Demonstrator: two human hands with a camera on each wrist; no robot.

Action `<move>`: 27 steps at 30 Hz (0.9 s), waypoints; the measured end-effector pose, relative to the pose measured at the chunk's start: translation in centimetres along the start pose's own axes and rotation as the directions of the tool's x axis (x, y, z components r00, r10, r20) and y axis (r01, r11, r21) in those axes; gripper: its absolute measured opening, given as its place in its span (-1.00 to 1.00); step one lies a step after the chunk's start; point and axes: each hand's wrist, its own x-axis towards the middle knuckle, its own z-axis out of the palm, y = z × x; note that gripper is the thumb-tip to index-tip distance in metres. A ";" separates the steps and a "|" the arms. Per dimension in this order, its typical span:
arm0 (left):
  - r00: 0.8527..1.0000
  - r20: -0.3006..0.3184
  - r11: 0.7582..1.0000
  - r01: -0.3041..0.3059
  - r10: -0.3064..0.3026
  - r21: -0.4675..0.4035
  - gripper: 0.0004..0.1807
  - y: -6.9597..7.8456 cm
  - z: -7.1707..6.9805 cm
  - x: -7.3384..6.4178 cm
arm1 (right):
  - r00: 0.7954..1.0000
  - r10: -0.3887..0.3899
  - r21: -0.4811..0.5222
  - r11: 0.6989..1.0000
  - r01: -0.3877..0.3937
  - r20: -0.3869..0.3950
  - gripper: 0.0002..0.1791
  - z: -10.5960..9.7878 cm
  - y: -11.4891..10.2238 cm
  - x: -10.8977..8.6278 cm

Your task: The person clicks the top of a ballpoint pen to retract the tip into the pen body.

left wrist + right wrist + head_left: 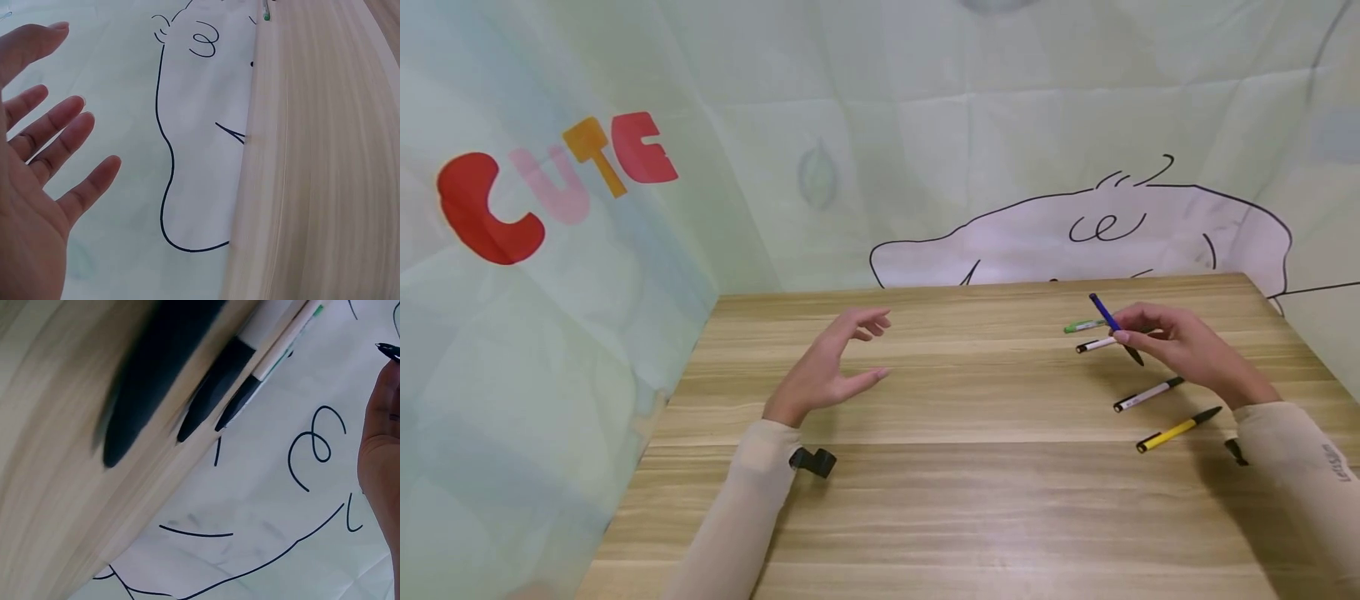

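Pinching a blue pen (1103, 311) above the counter (962, 500)
Gripping it near the middle between thumb and fingers of the right hand (1183, 346); holding it tilted, over the ends of the green pen (1081, 327) and the farther white pen (1094, 344), probably for balance, with both ends clear of the fingers; holding the left hand (831, 367) spread, thumb apart, touching nothing and well away, perhaps to be out of the way; seeing the nearer white pen (1148, 394) and the yellow pen (1180, 429) laid with gaps between, dark ends rightward, likely for easy picking singly; reading "CUTE" in big coloured letters (571, 210) on the backdrop (925, 125); finding print on the right sleeve (1292, 467), too small to read surely; unable to make out any pen brand.
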 end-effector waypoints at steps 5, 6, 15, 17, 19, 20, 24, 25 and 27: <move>1.000 -0.013 1.000 -0.020 0.019 -0.012 -0.17 0.0 0.3 0.7 | 1.000 0.013 0.084 0.996 -0.011 -0.023 -0.73 -0.1 -1.1 0.0; 1.000 -0.016 1.000 -0.023 0.023 -0.016 -0.17 0.1 0.4 0.8 | 0.999 0.015 0.101 0.995 -0.012 -0.029 -0.72 -0.1 -1.3 0.0; 0.998 -0.040 0.998 -0.055 0.054 -0.031 -0.16 0.4 0.8 2.1 | 0.995 -0.025 0.193 0.980 0.043 -0.094 -0.72 0.7 -3.4 0.1; 0.996 -0.048 0.997 -0.075 0.073 -0.029 -0.17 0.4 0.9 2.4 | 0.993 -0.050 0.234 0.969 0.075 -0.110 -0.74 0.9 -3.8 0.2; 0.993 -0.058 0.995 -0.100 0.099 -0.022 -0.17 0.5 1.1 2.7 | 0.990 -0.071 0.266 0.959 0.102 -0.125 -0.75 1.2 -4.2 0.3; 0.992 -0.063 0.994 -0.112 0.110 -0.018 -0.17 0.5 1.1 2.9 | 0.988 -0.081 0.276 0.954 0.115 -0.133 -0.76 1.3 -4.3 0.3; 0.988 -0.080 0.991 -0.132 0.131 -0.006 -0.16 0.6 1.4 3.4 | 0.983 -0.100 0.300 0.943 0.144 -0.156 -0.77 1.6 -5.0 0.3; 0.988 -0.083 0.991 -0.133 0.132 -0.006 -0.15 0.7 1.5 3.5 | 0.981 -0.104 0.308 0.939 0.151 -0.162 -0.77 1.7 -5.1 0.3; 0.987 -0.090 0.991 -0.136 0.135 -0.006 -0.15 0.7 1.6 3.7 | 0.977 -0.119 0.329 0.929 0.172 -0.175 -0.77 1.8 -5.5 0.3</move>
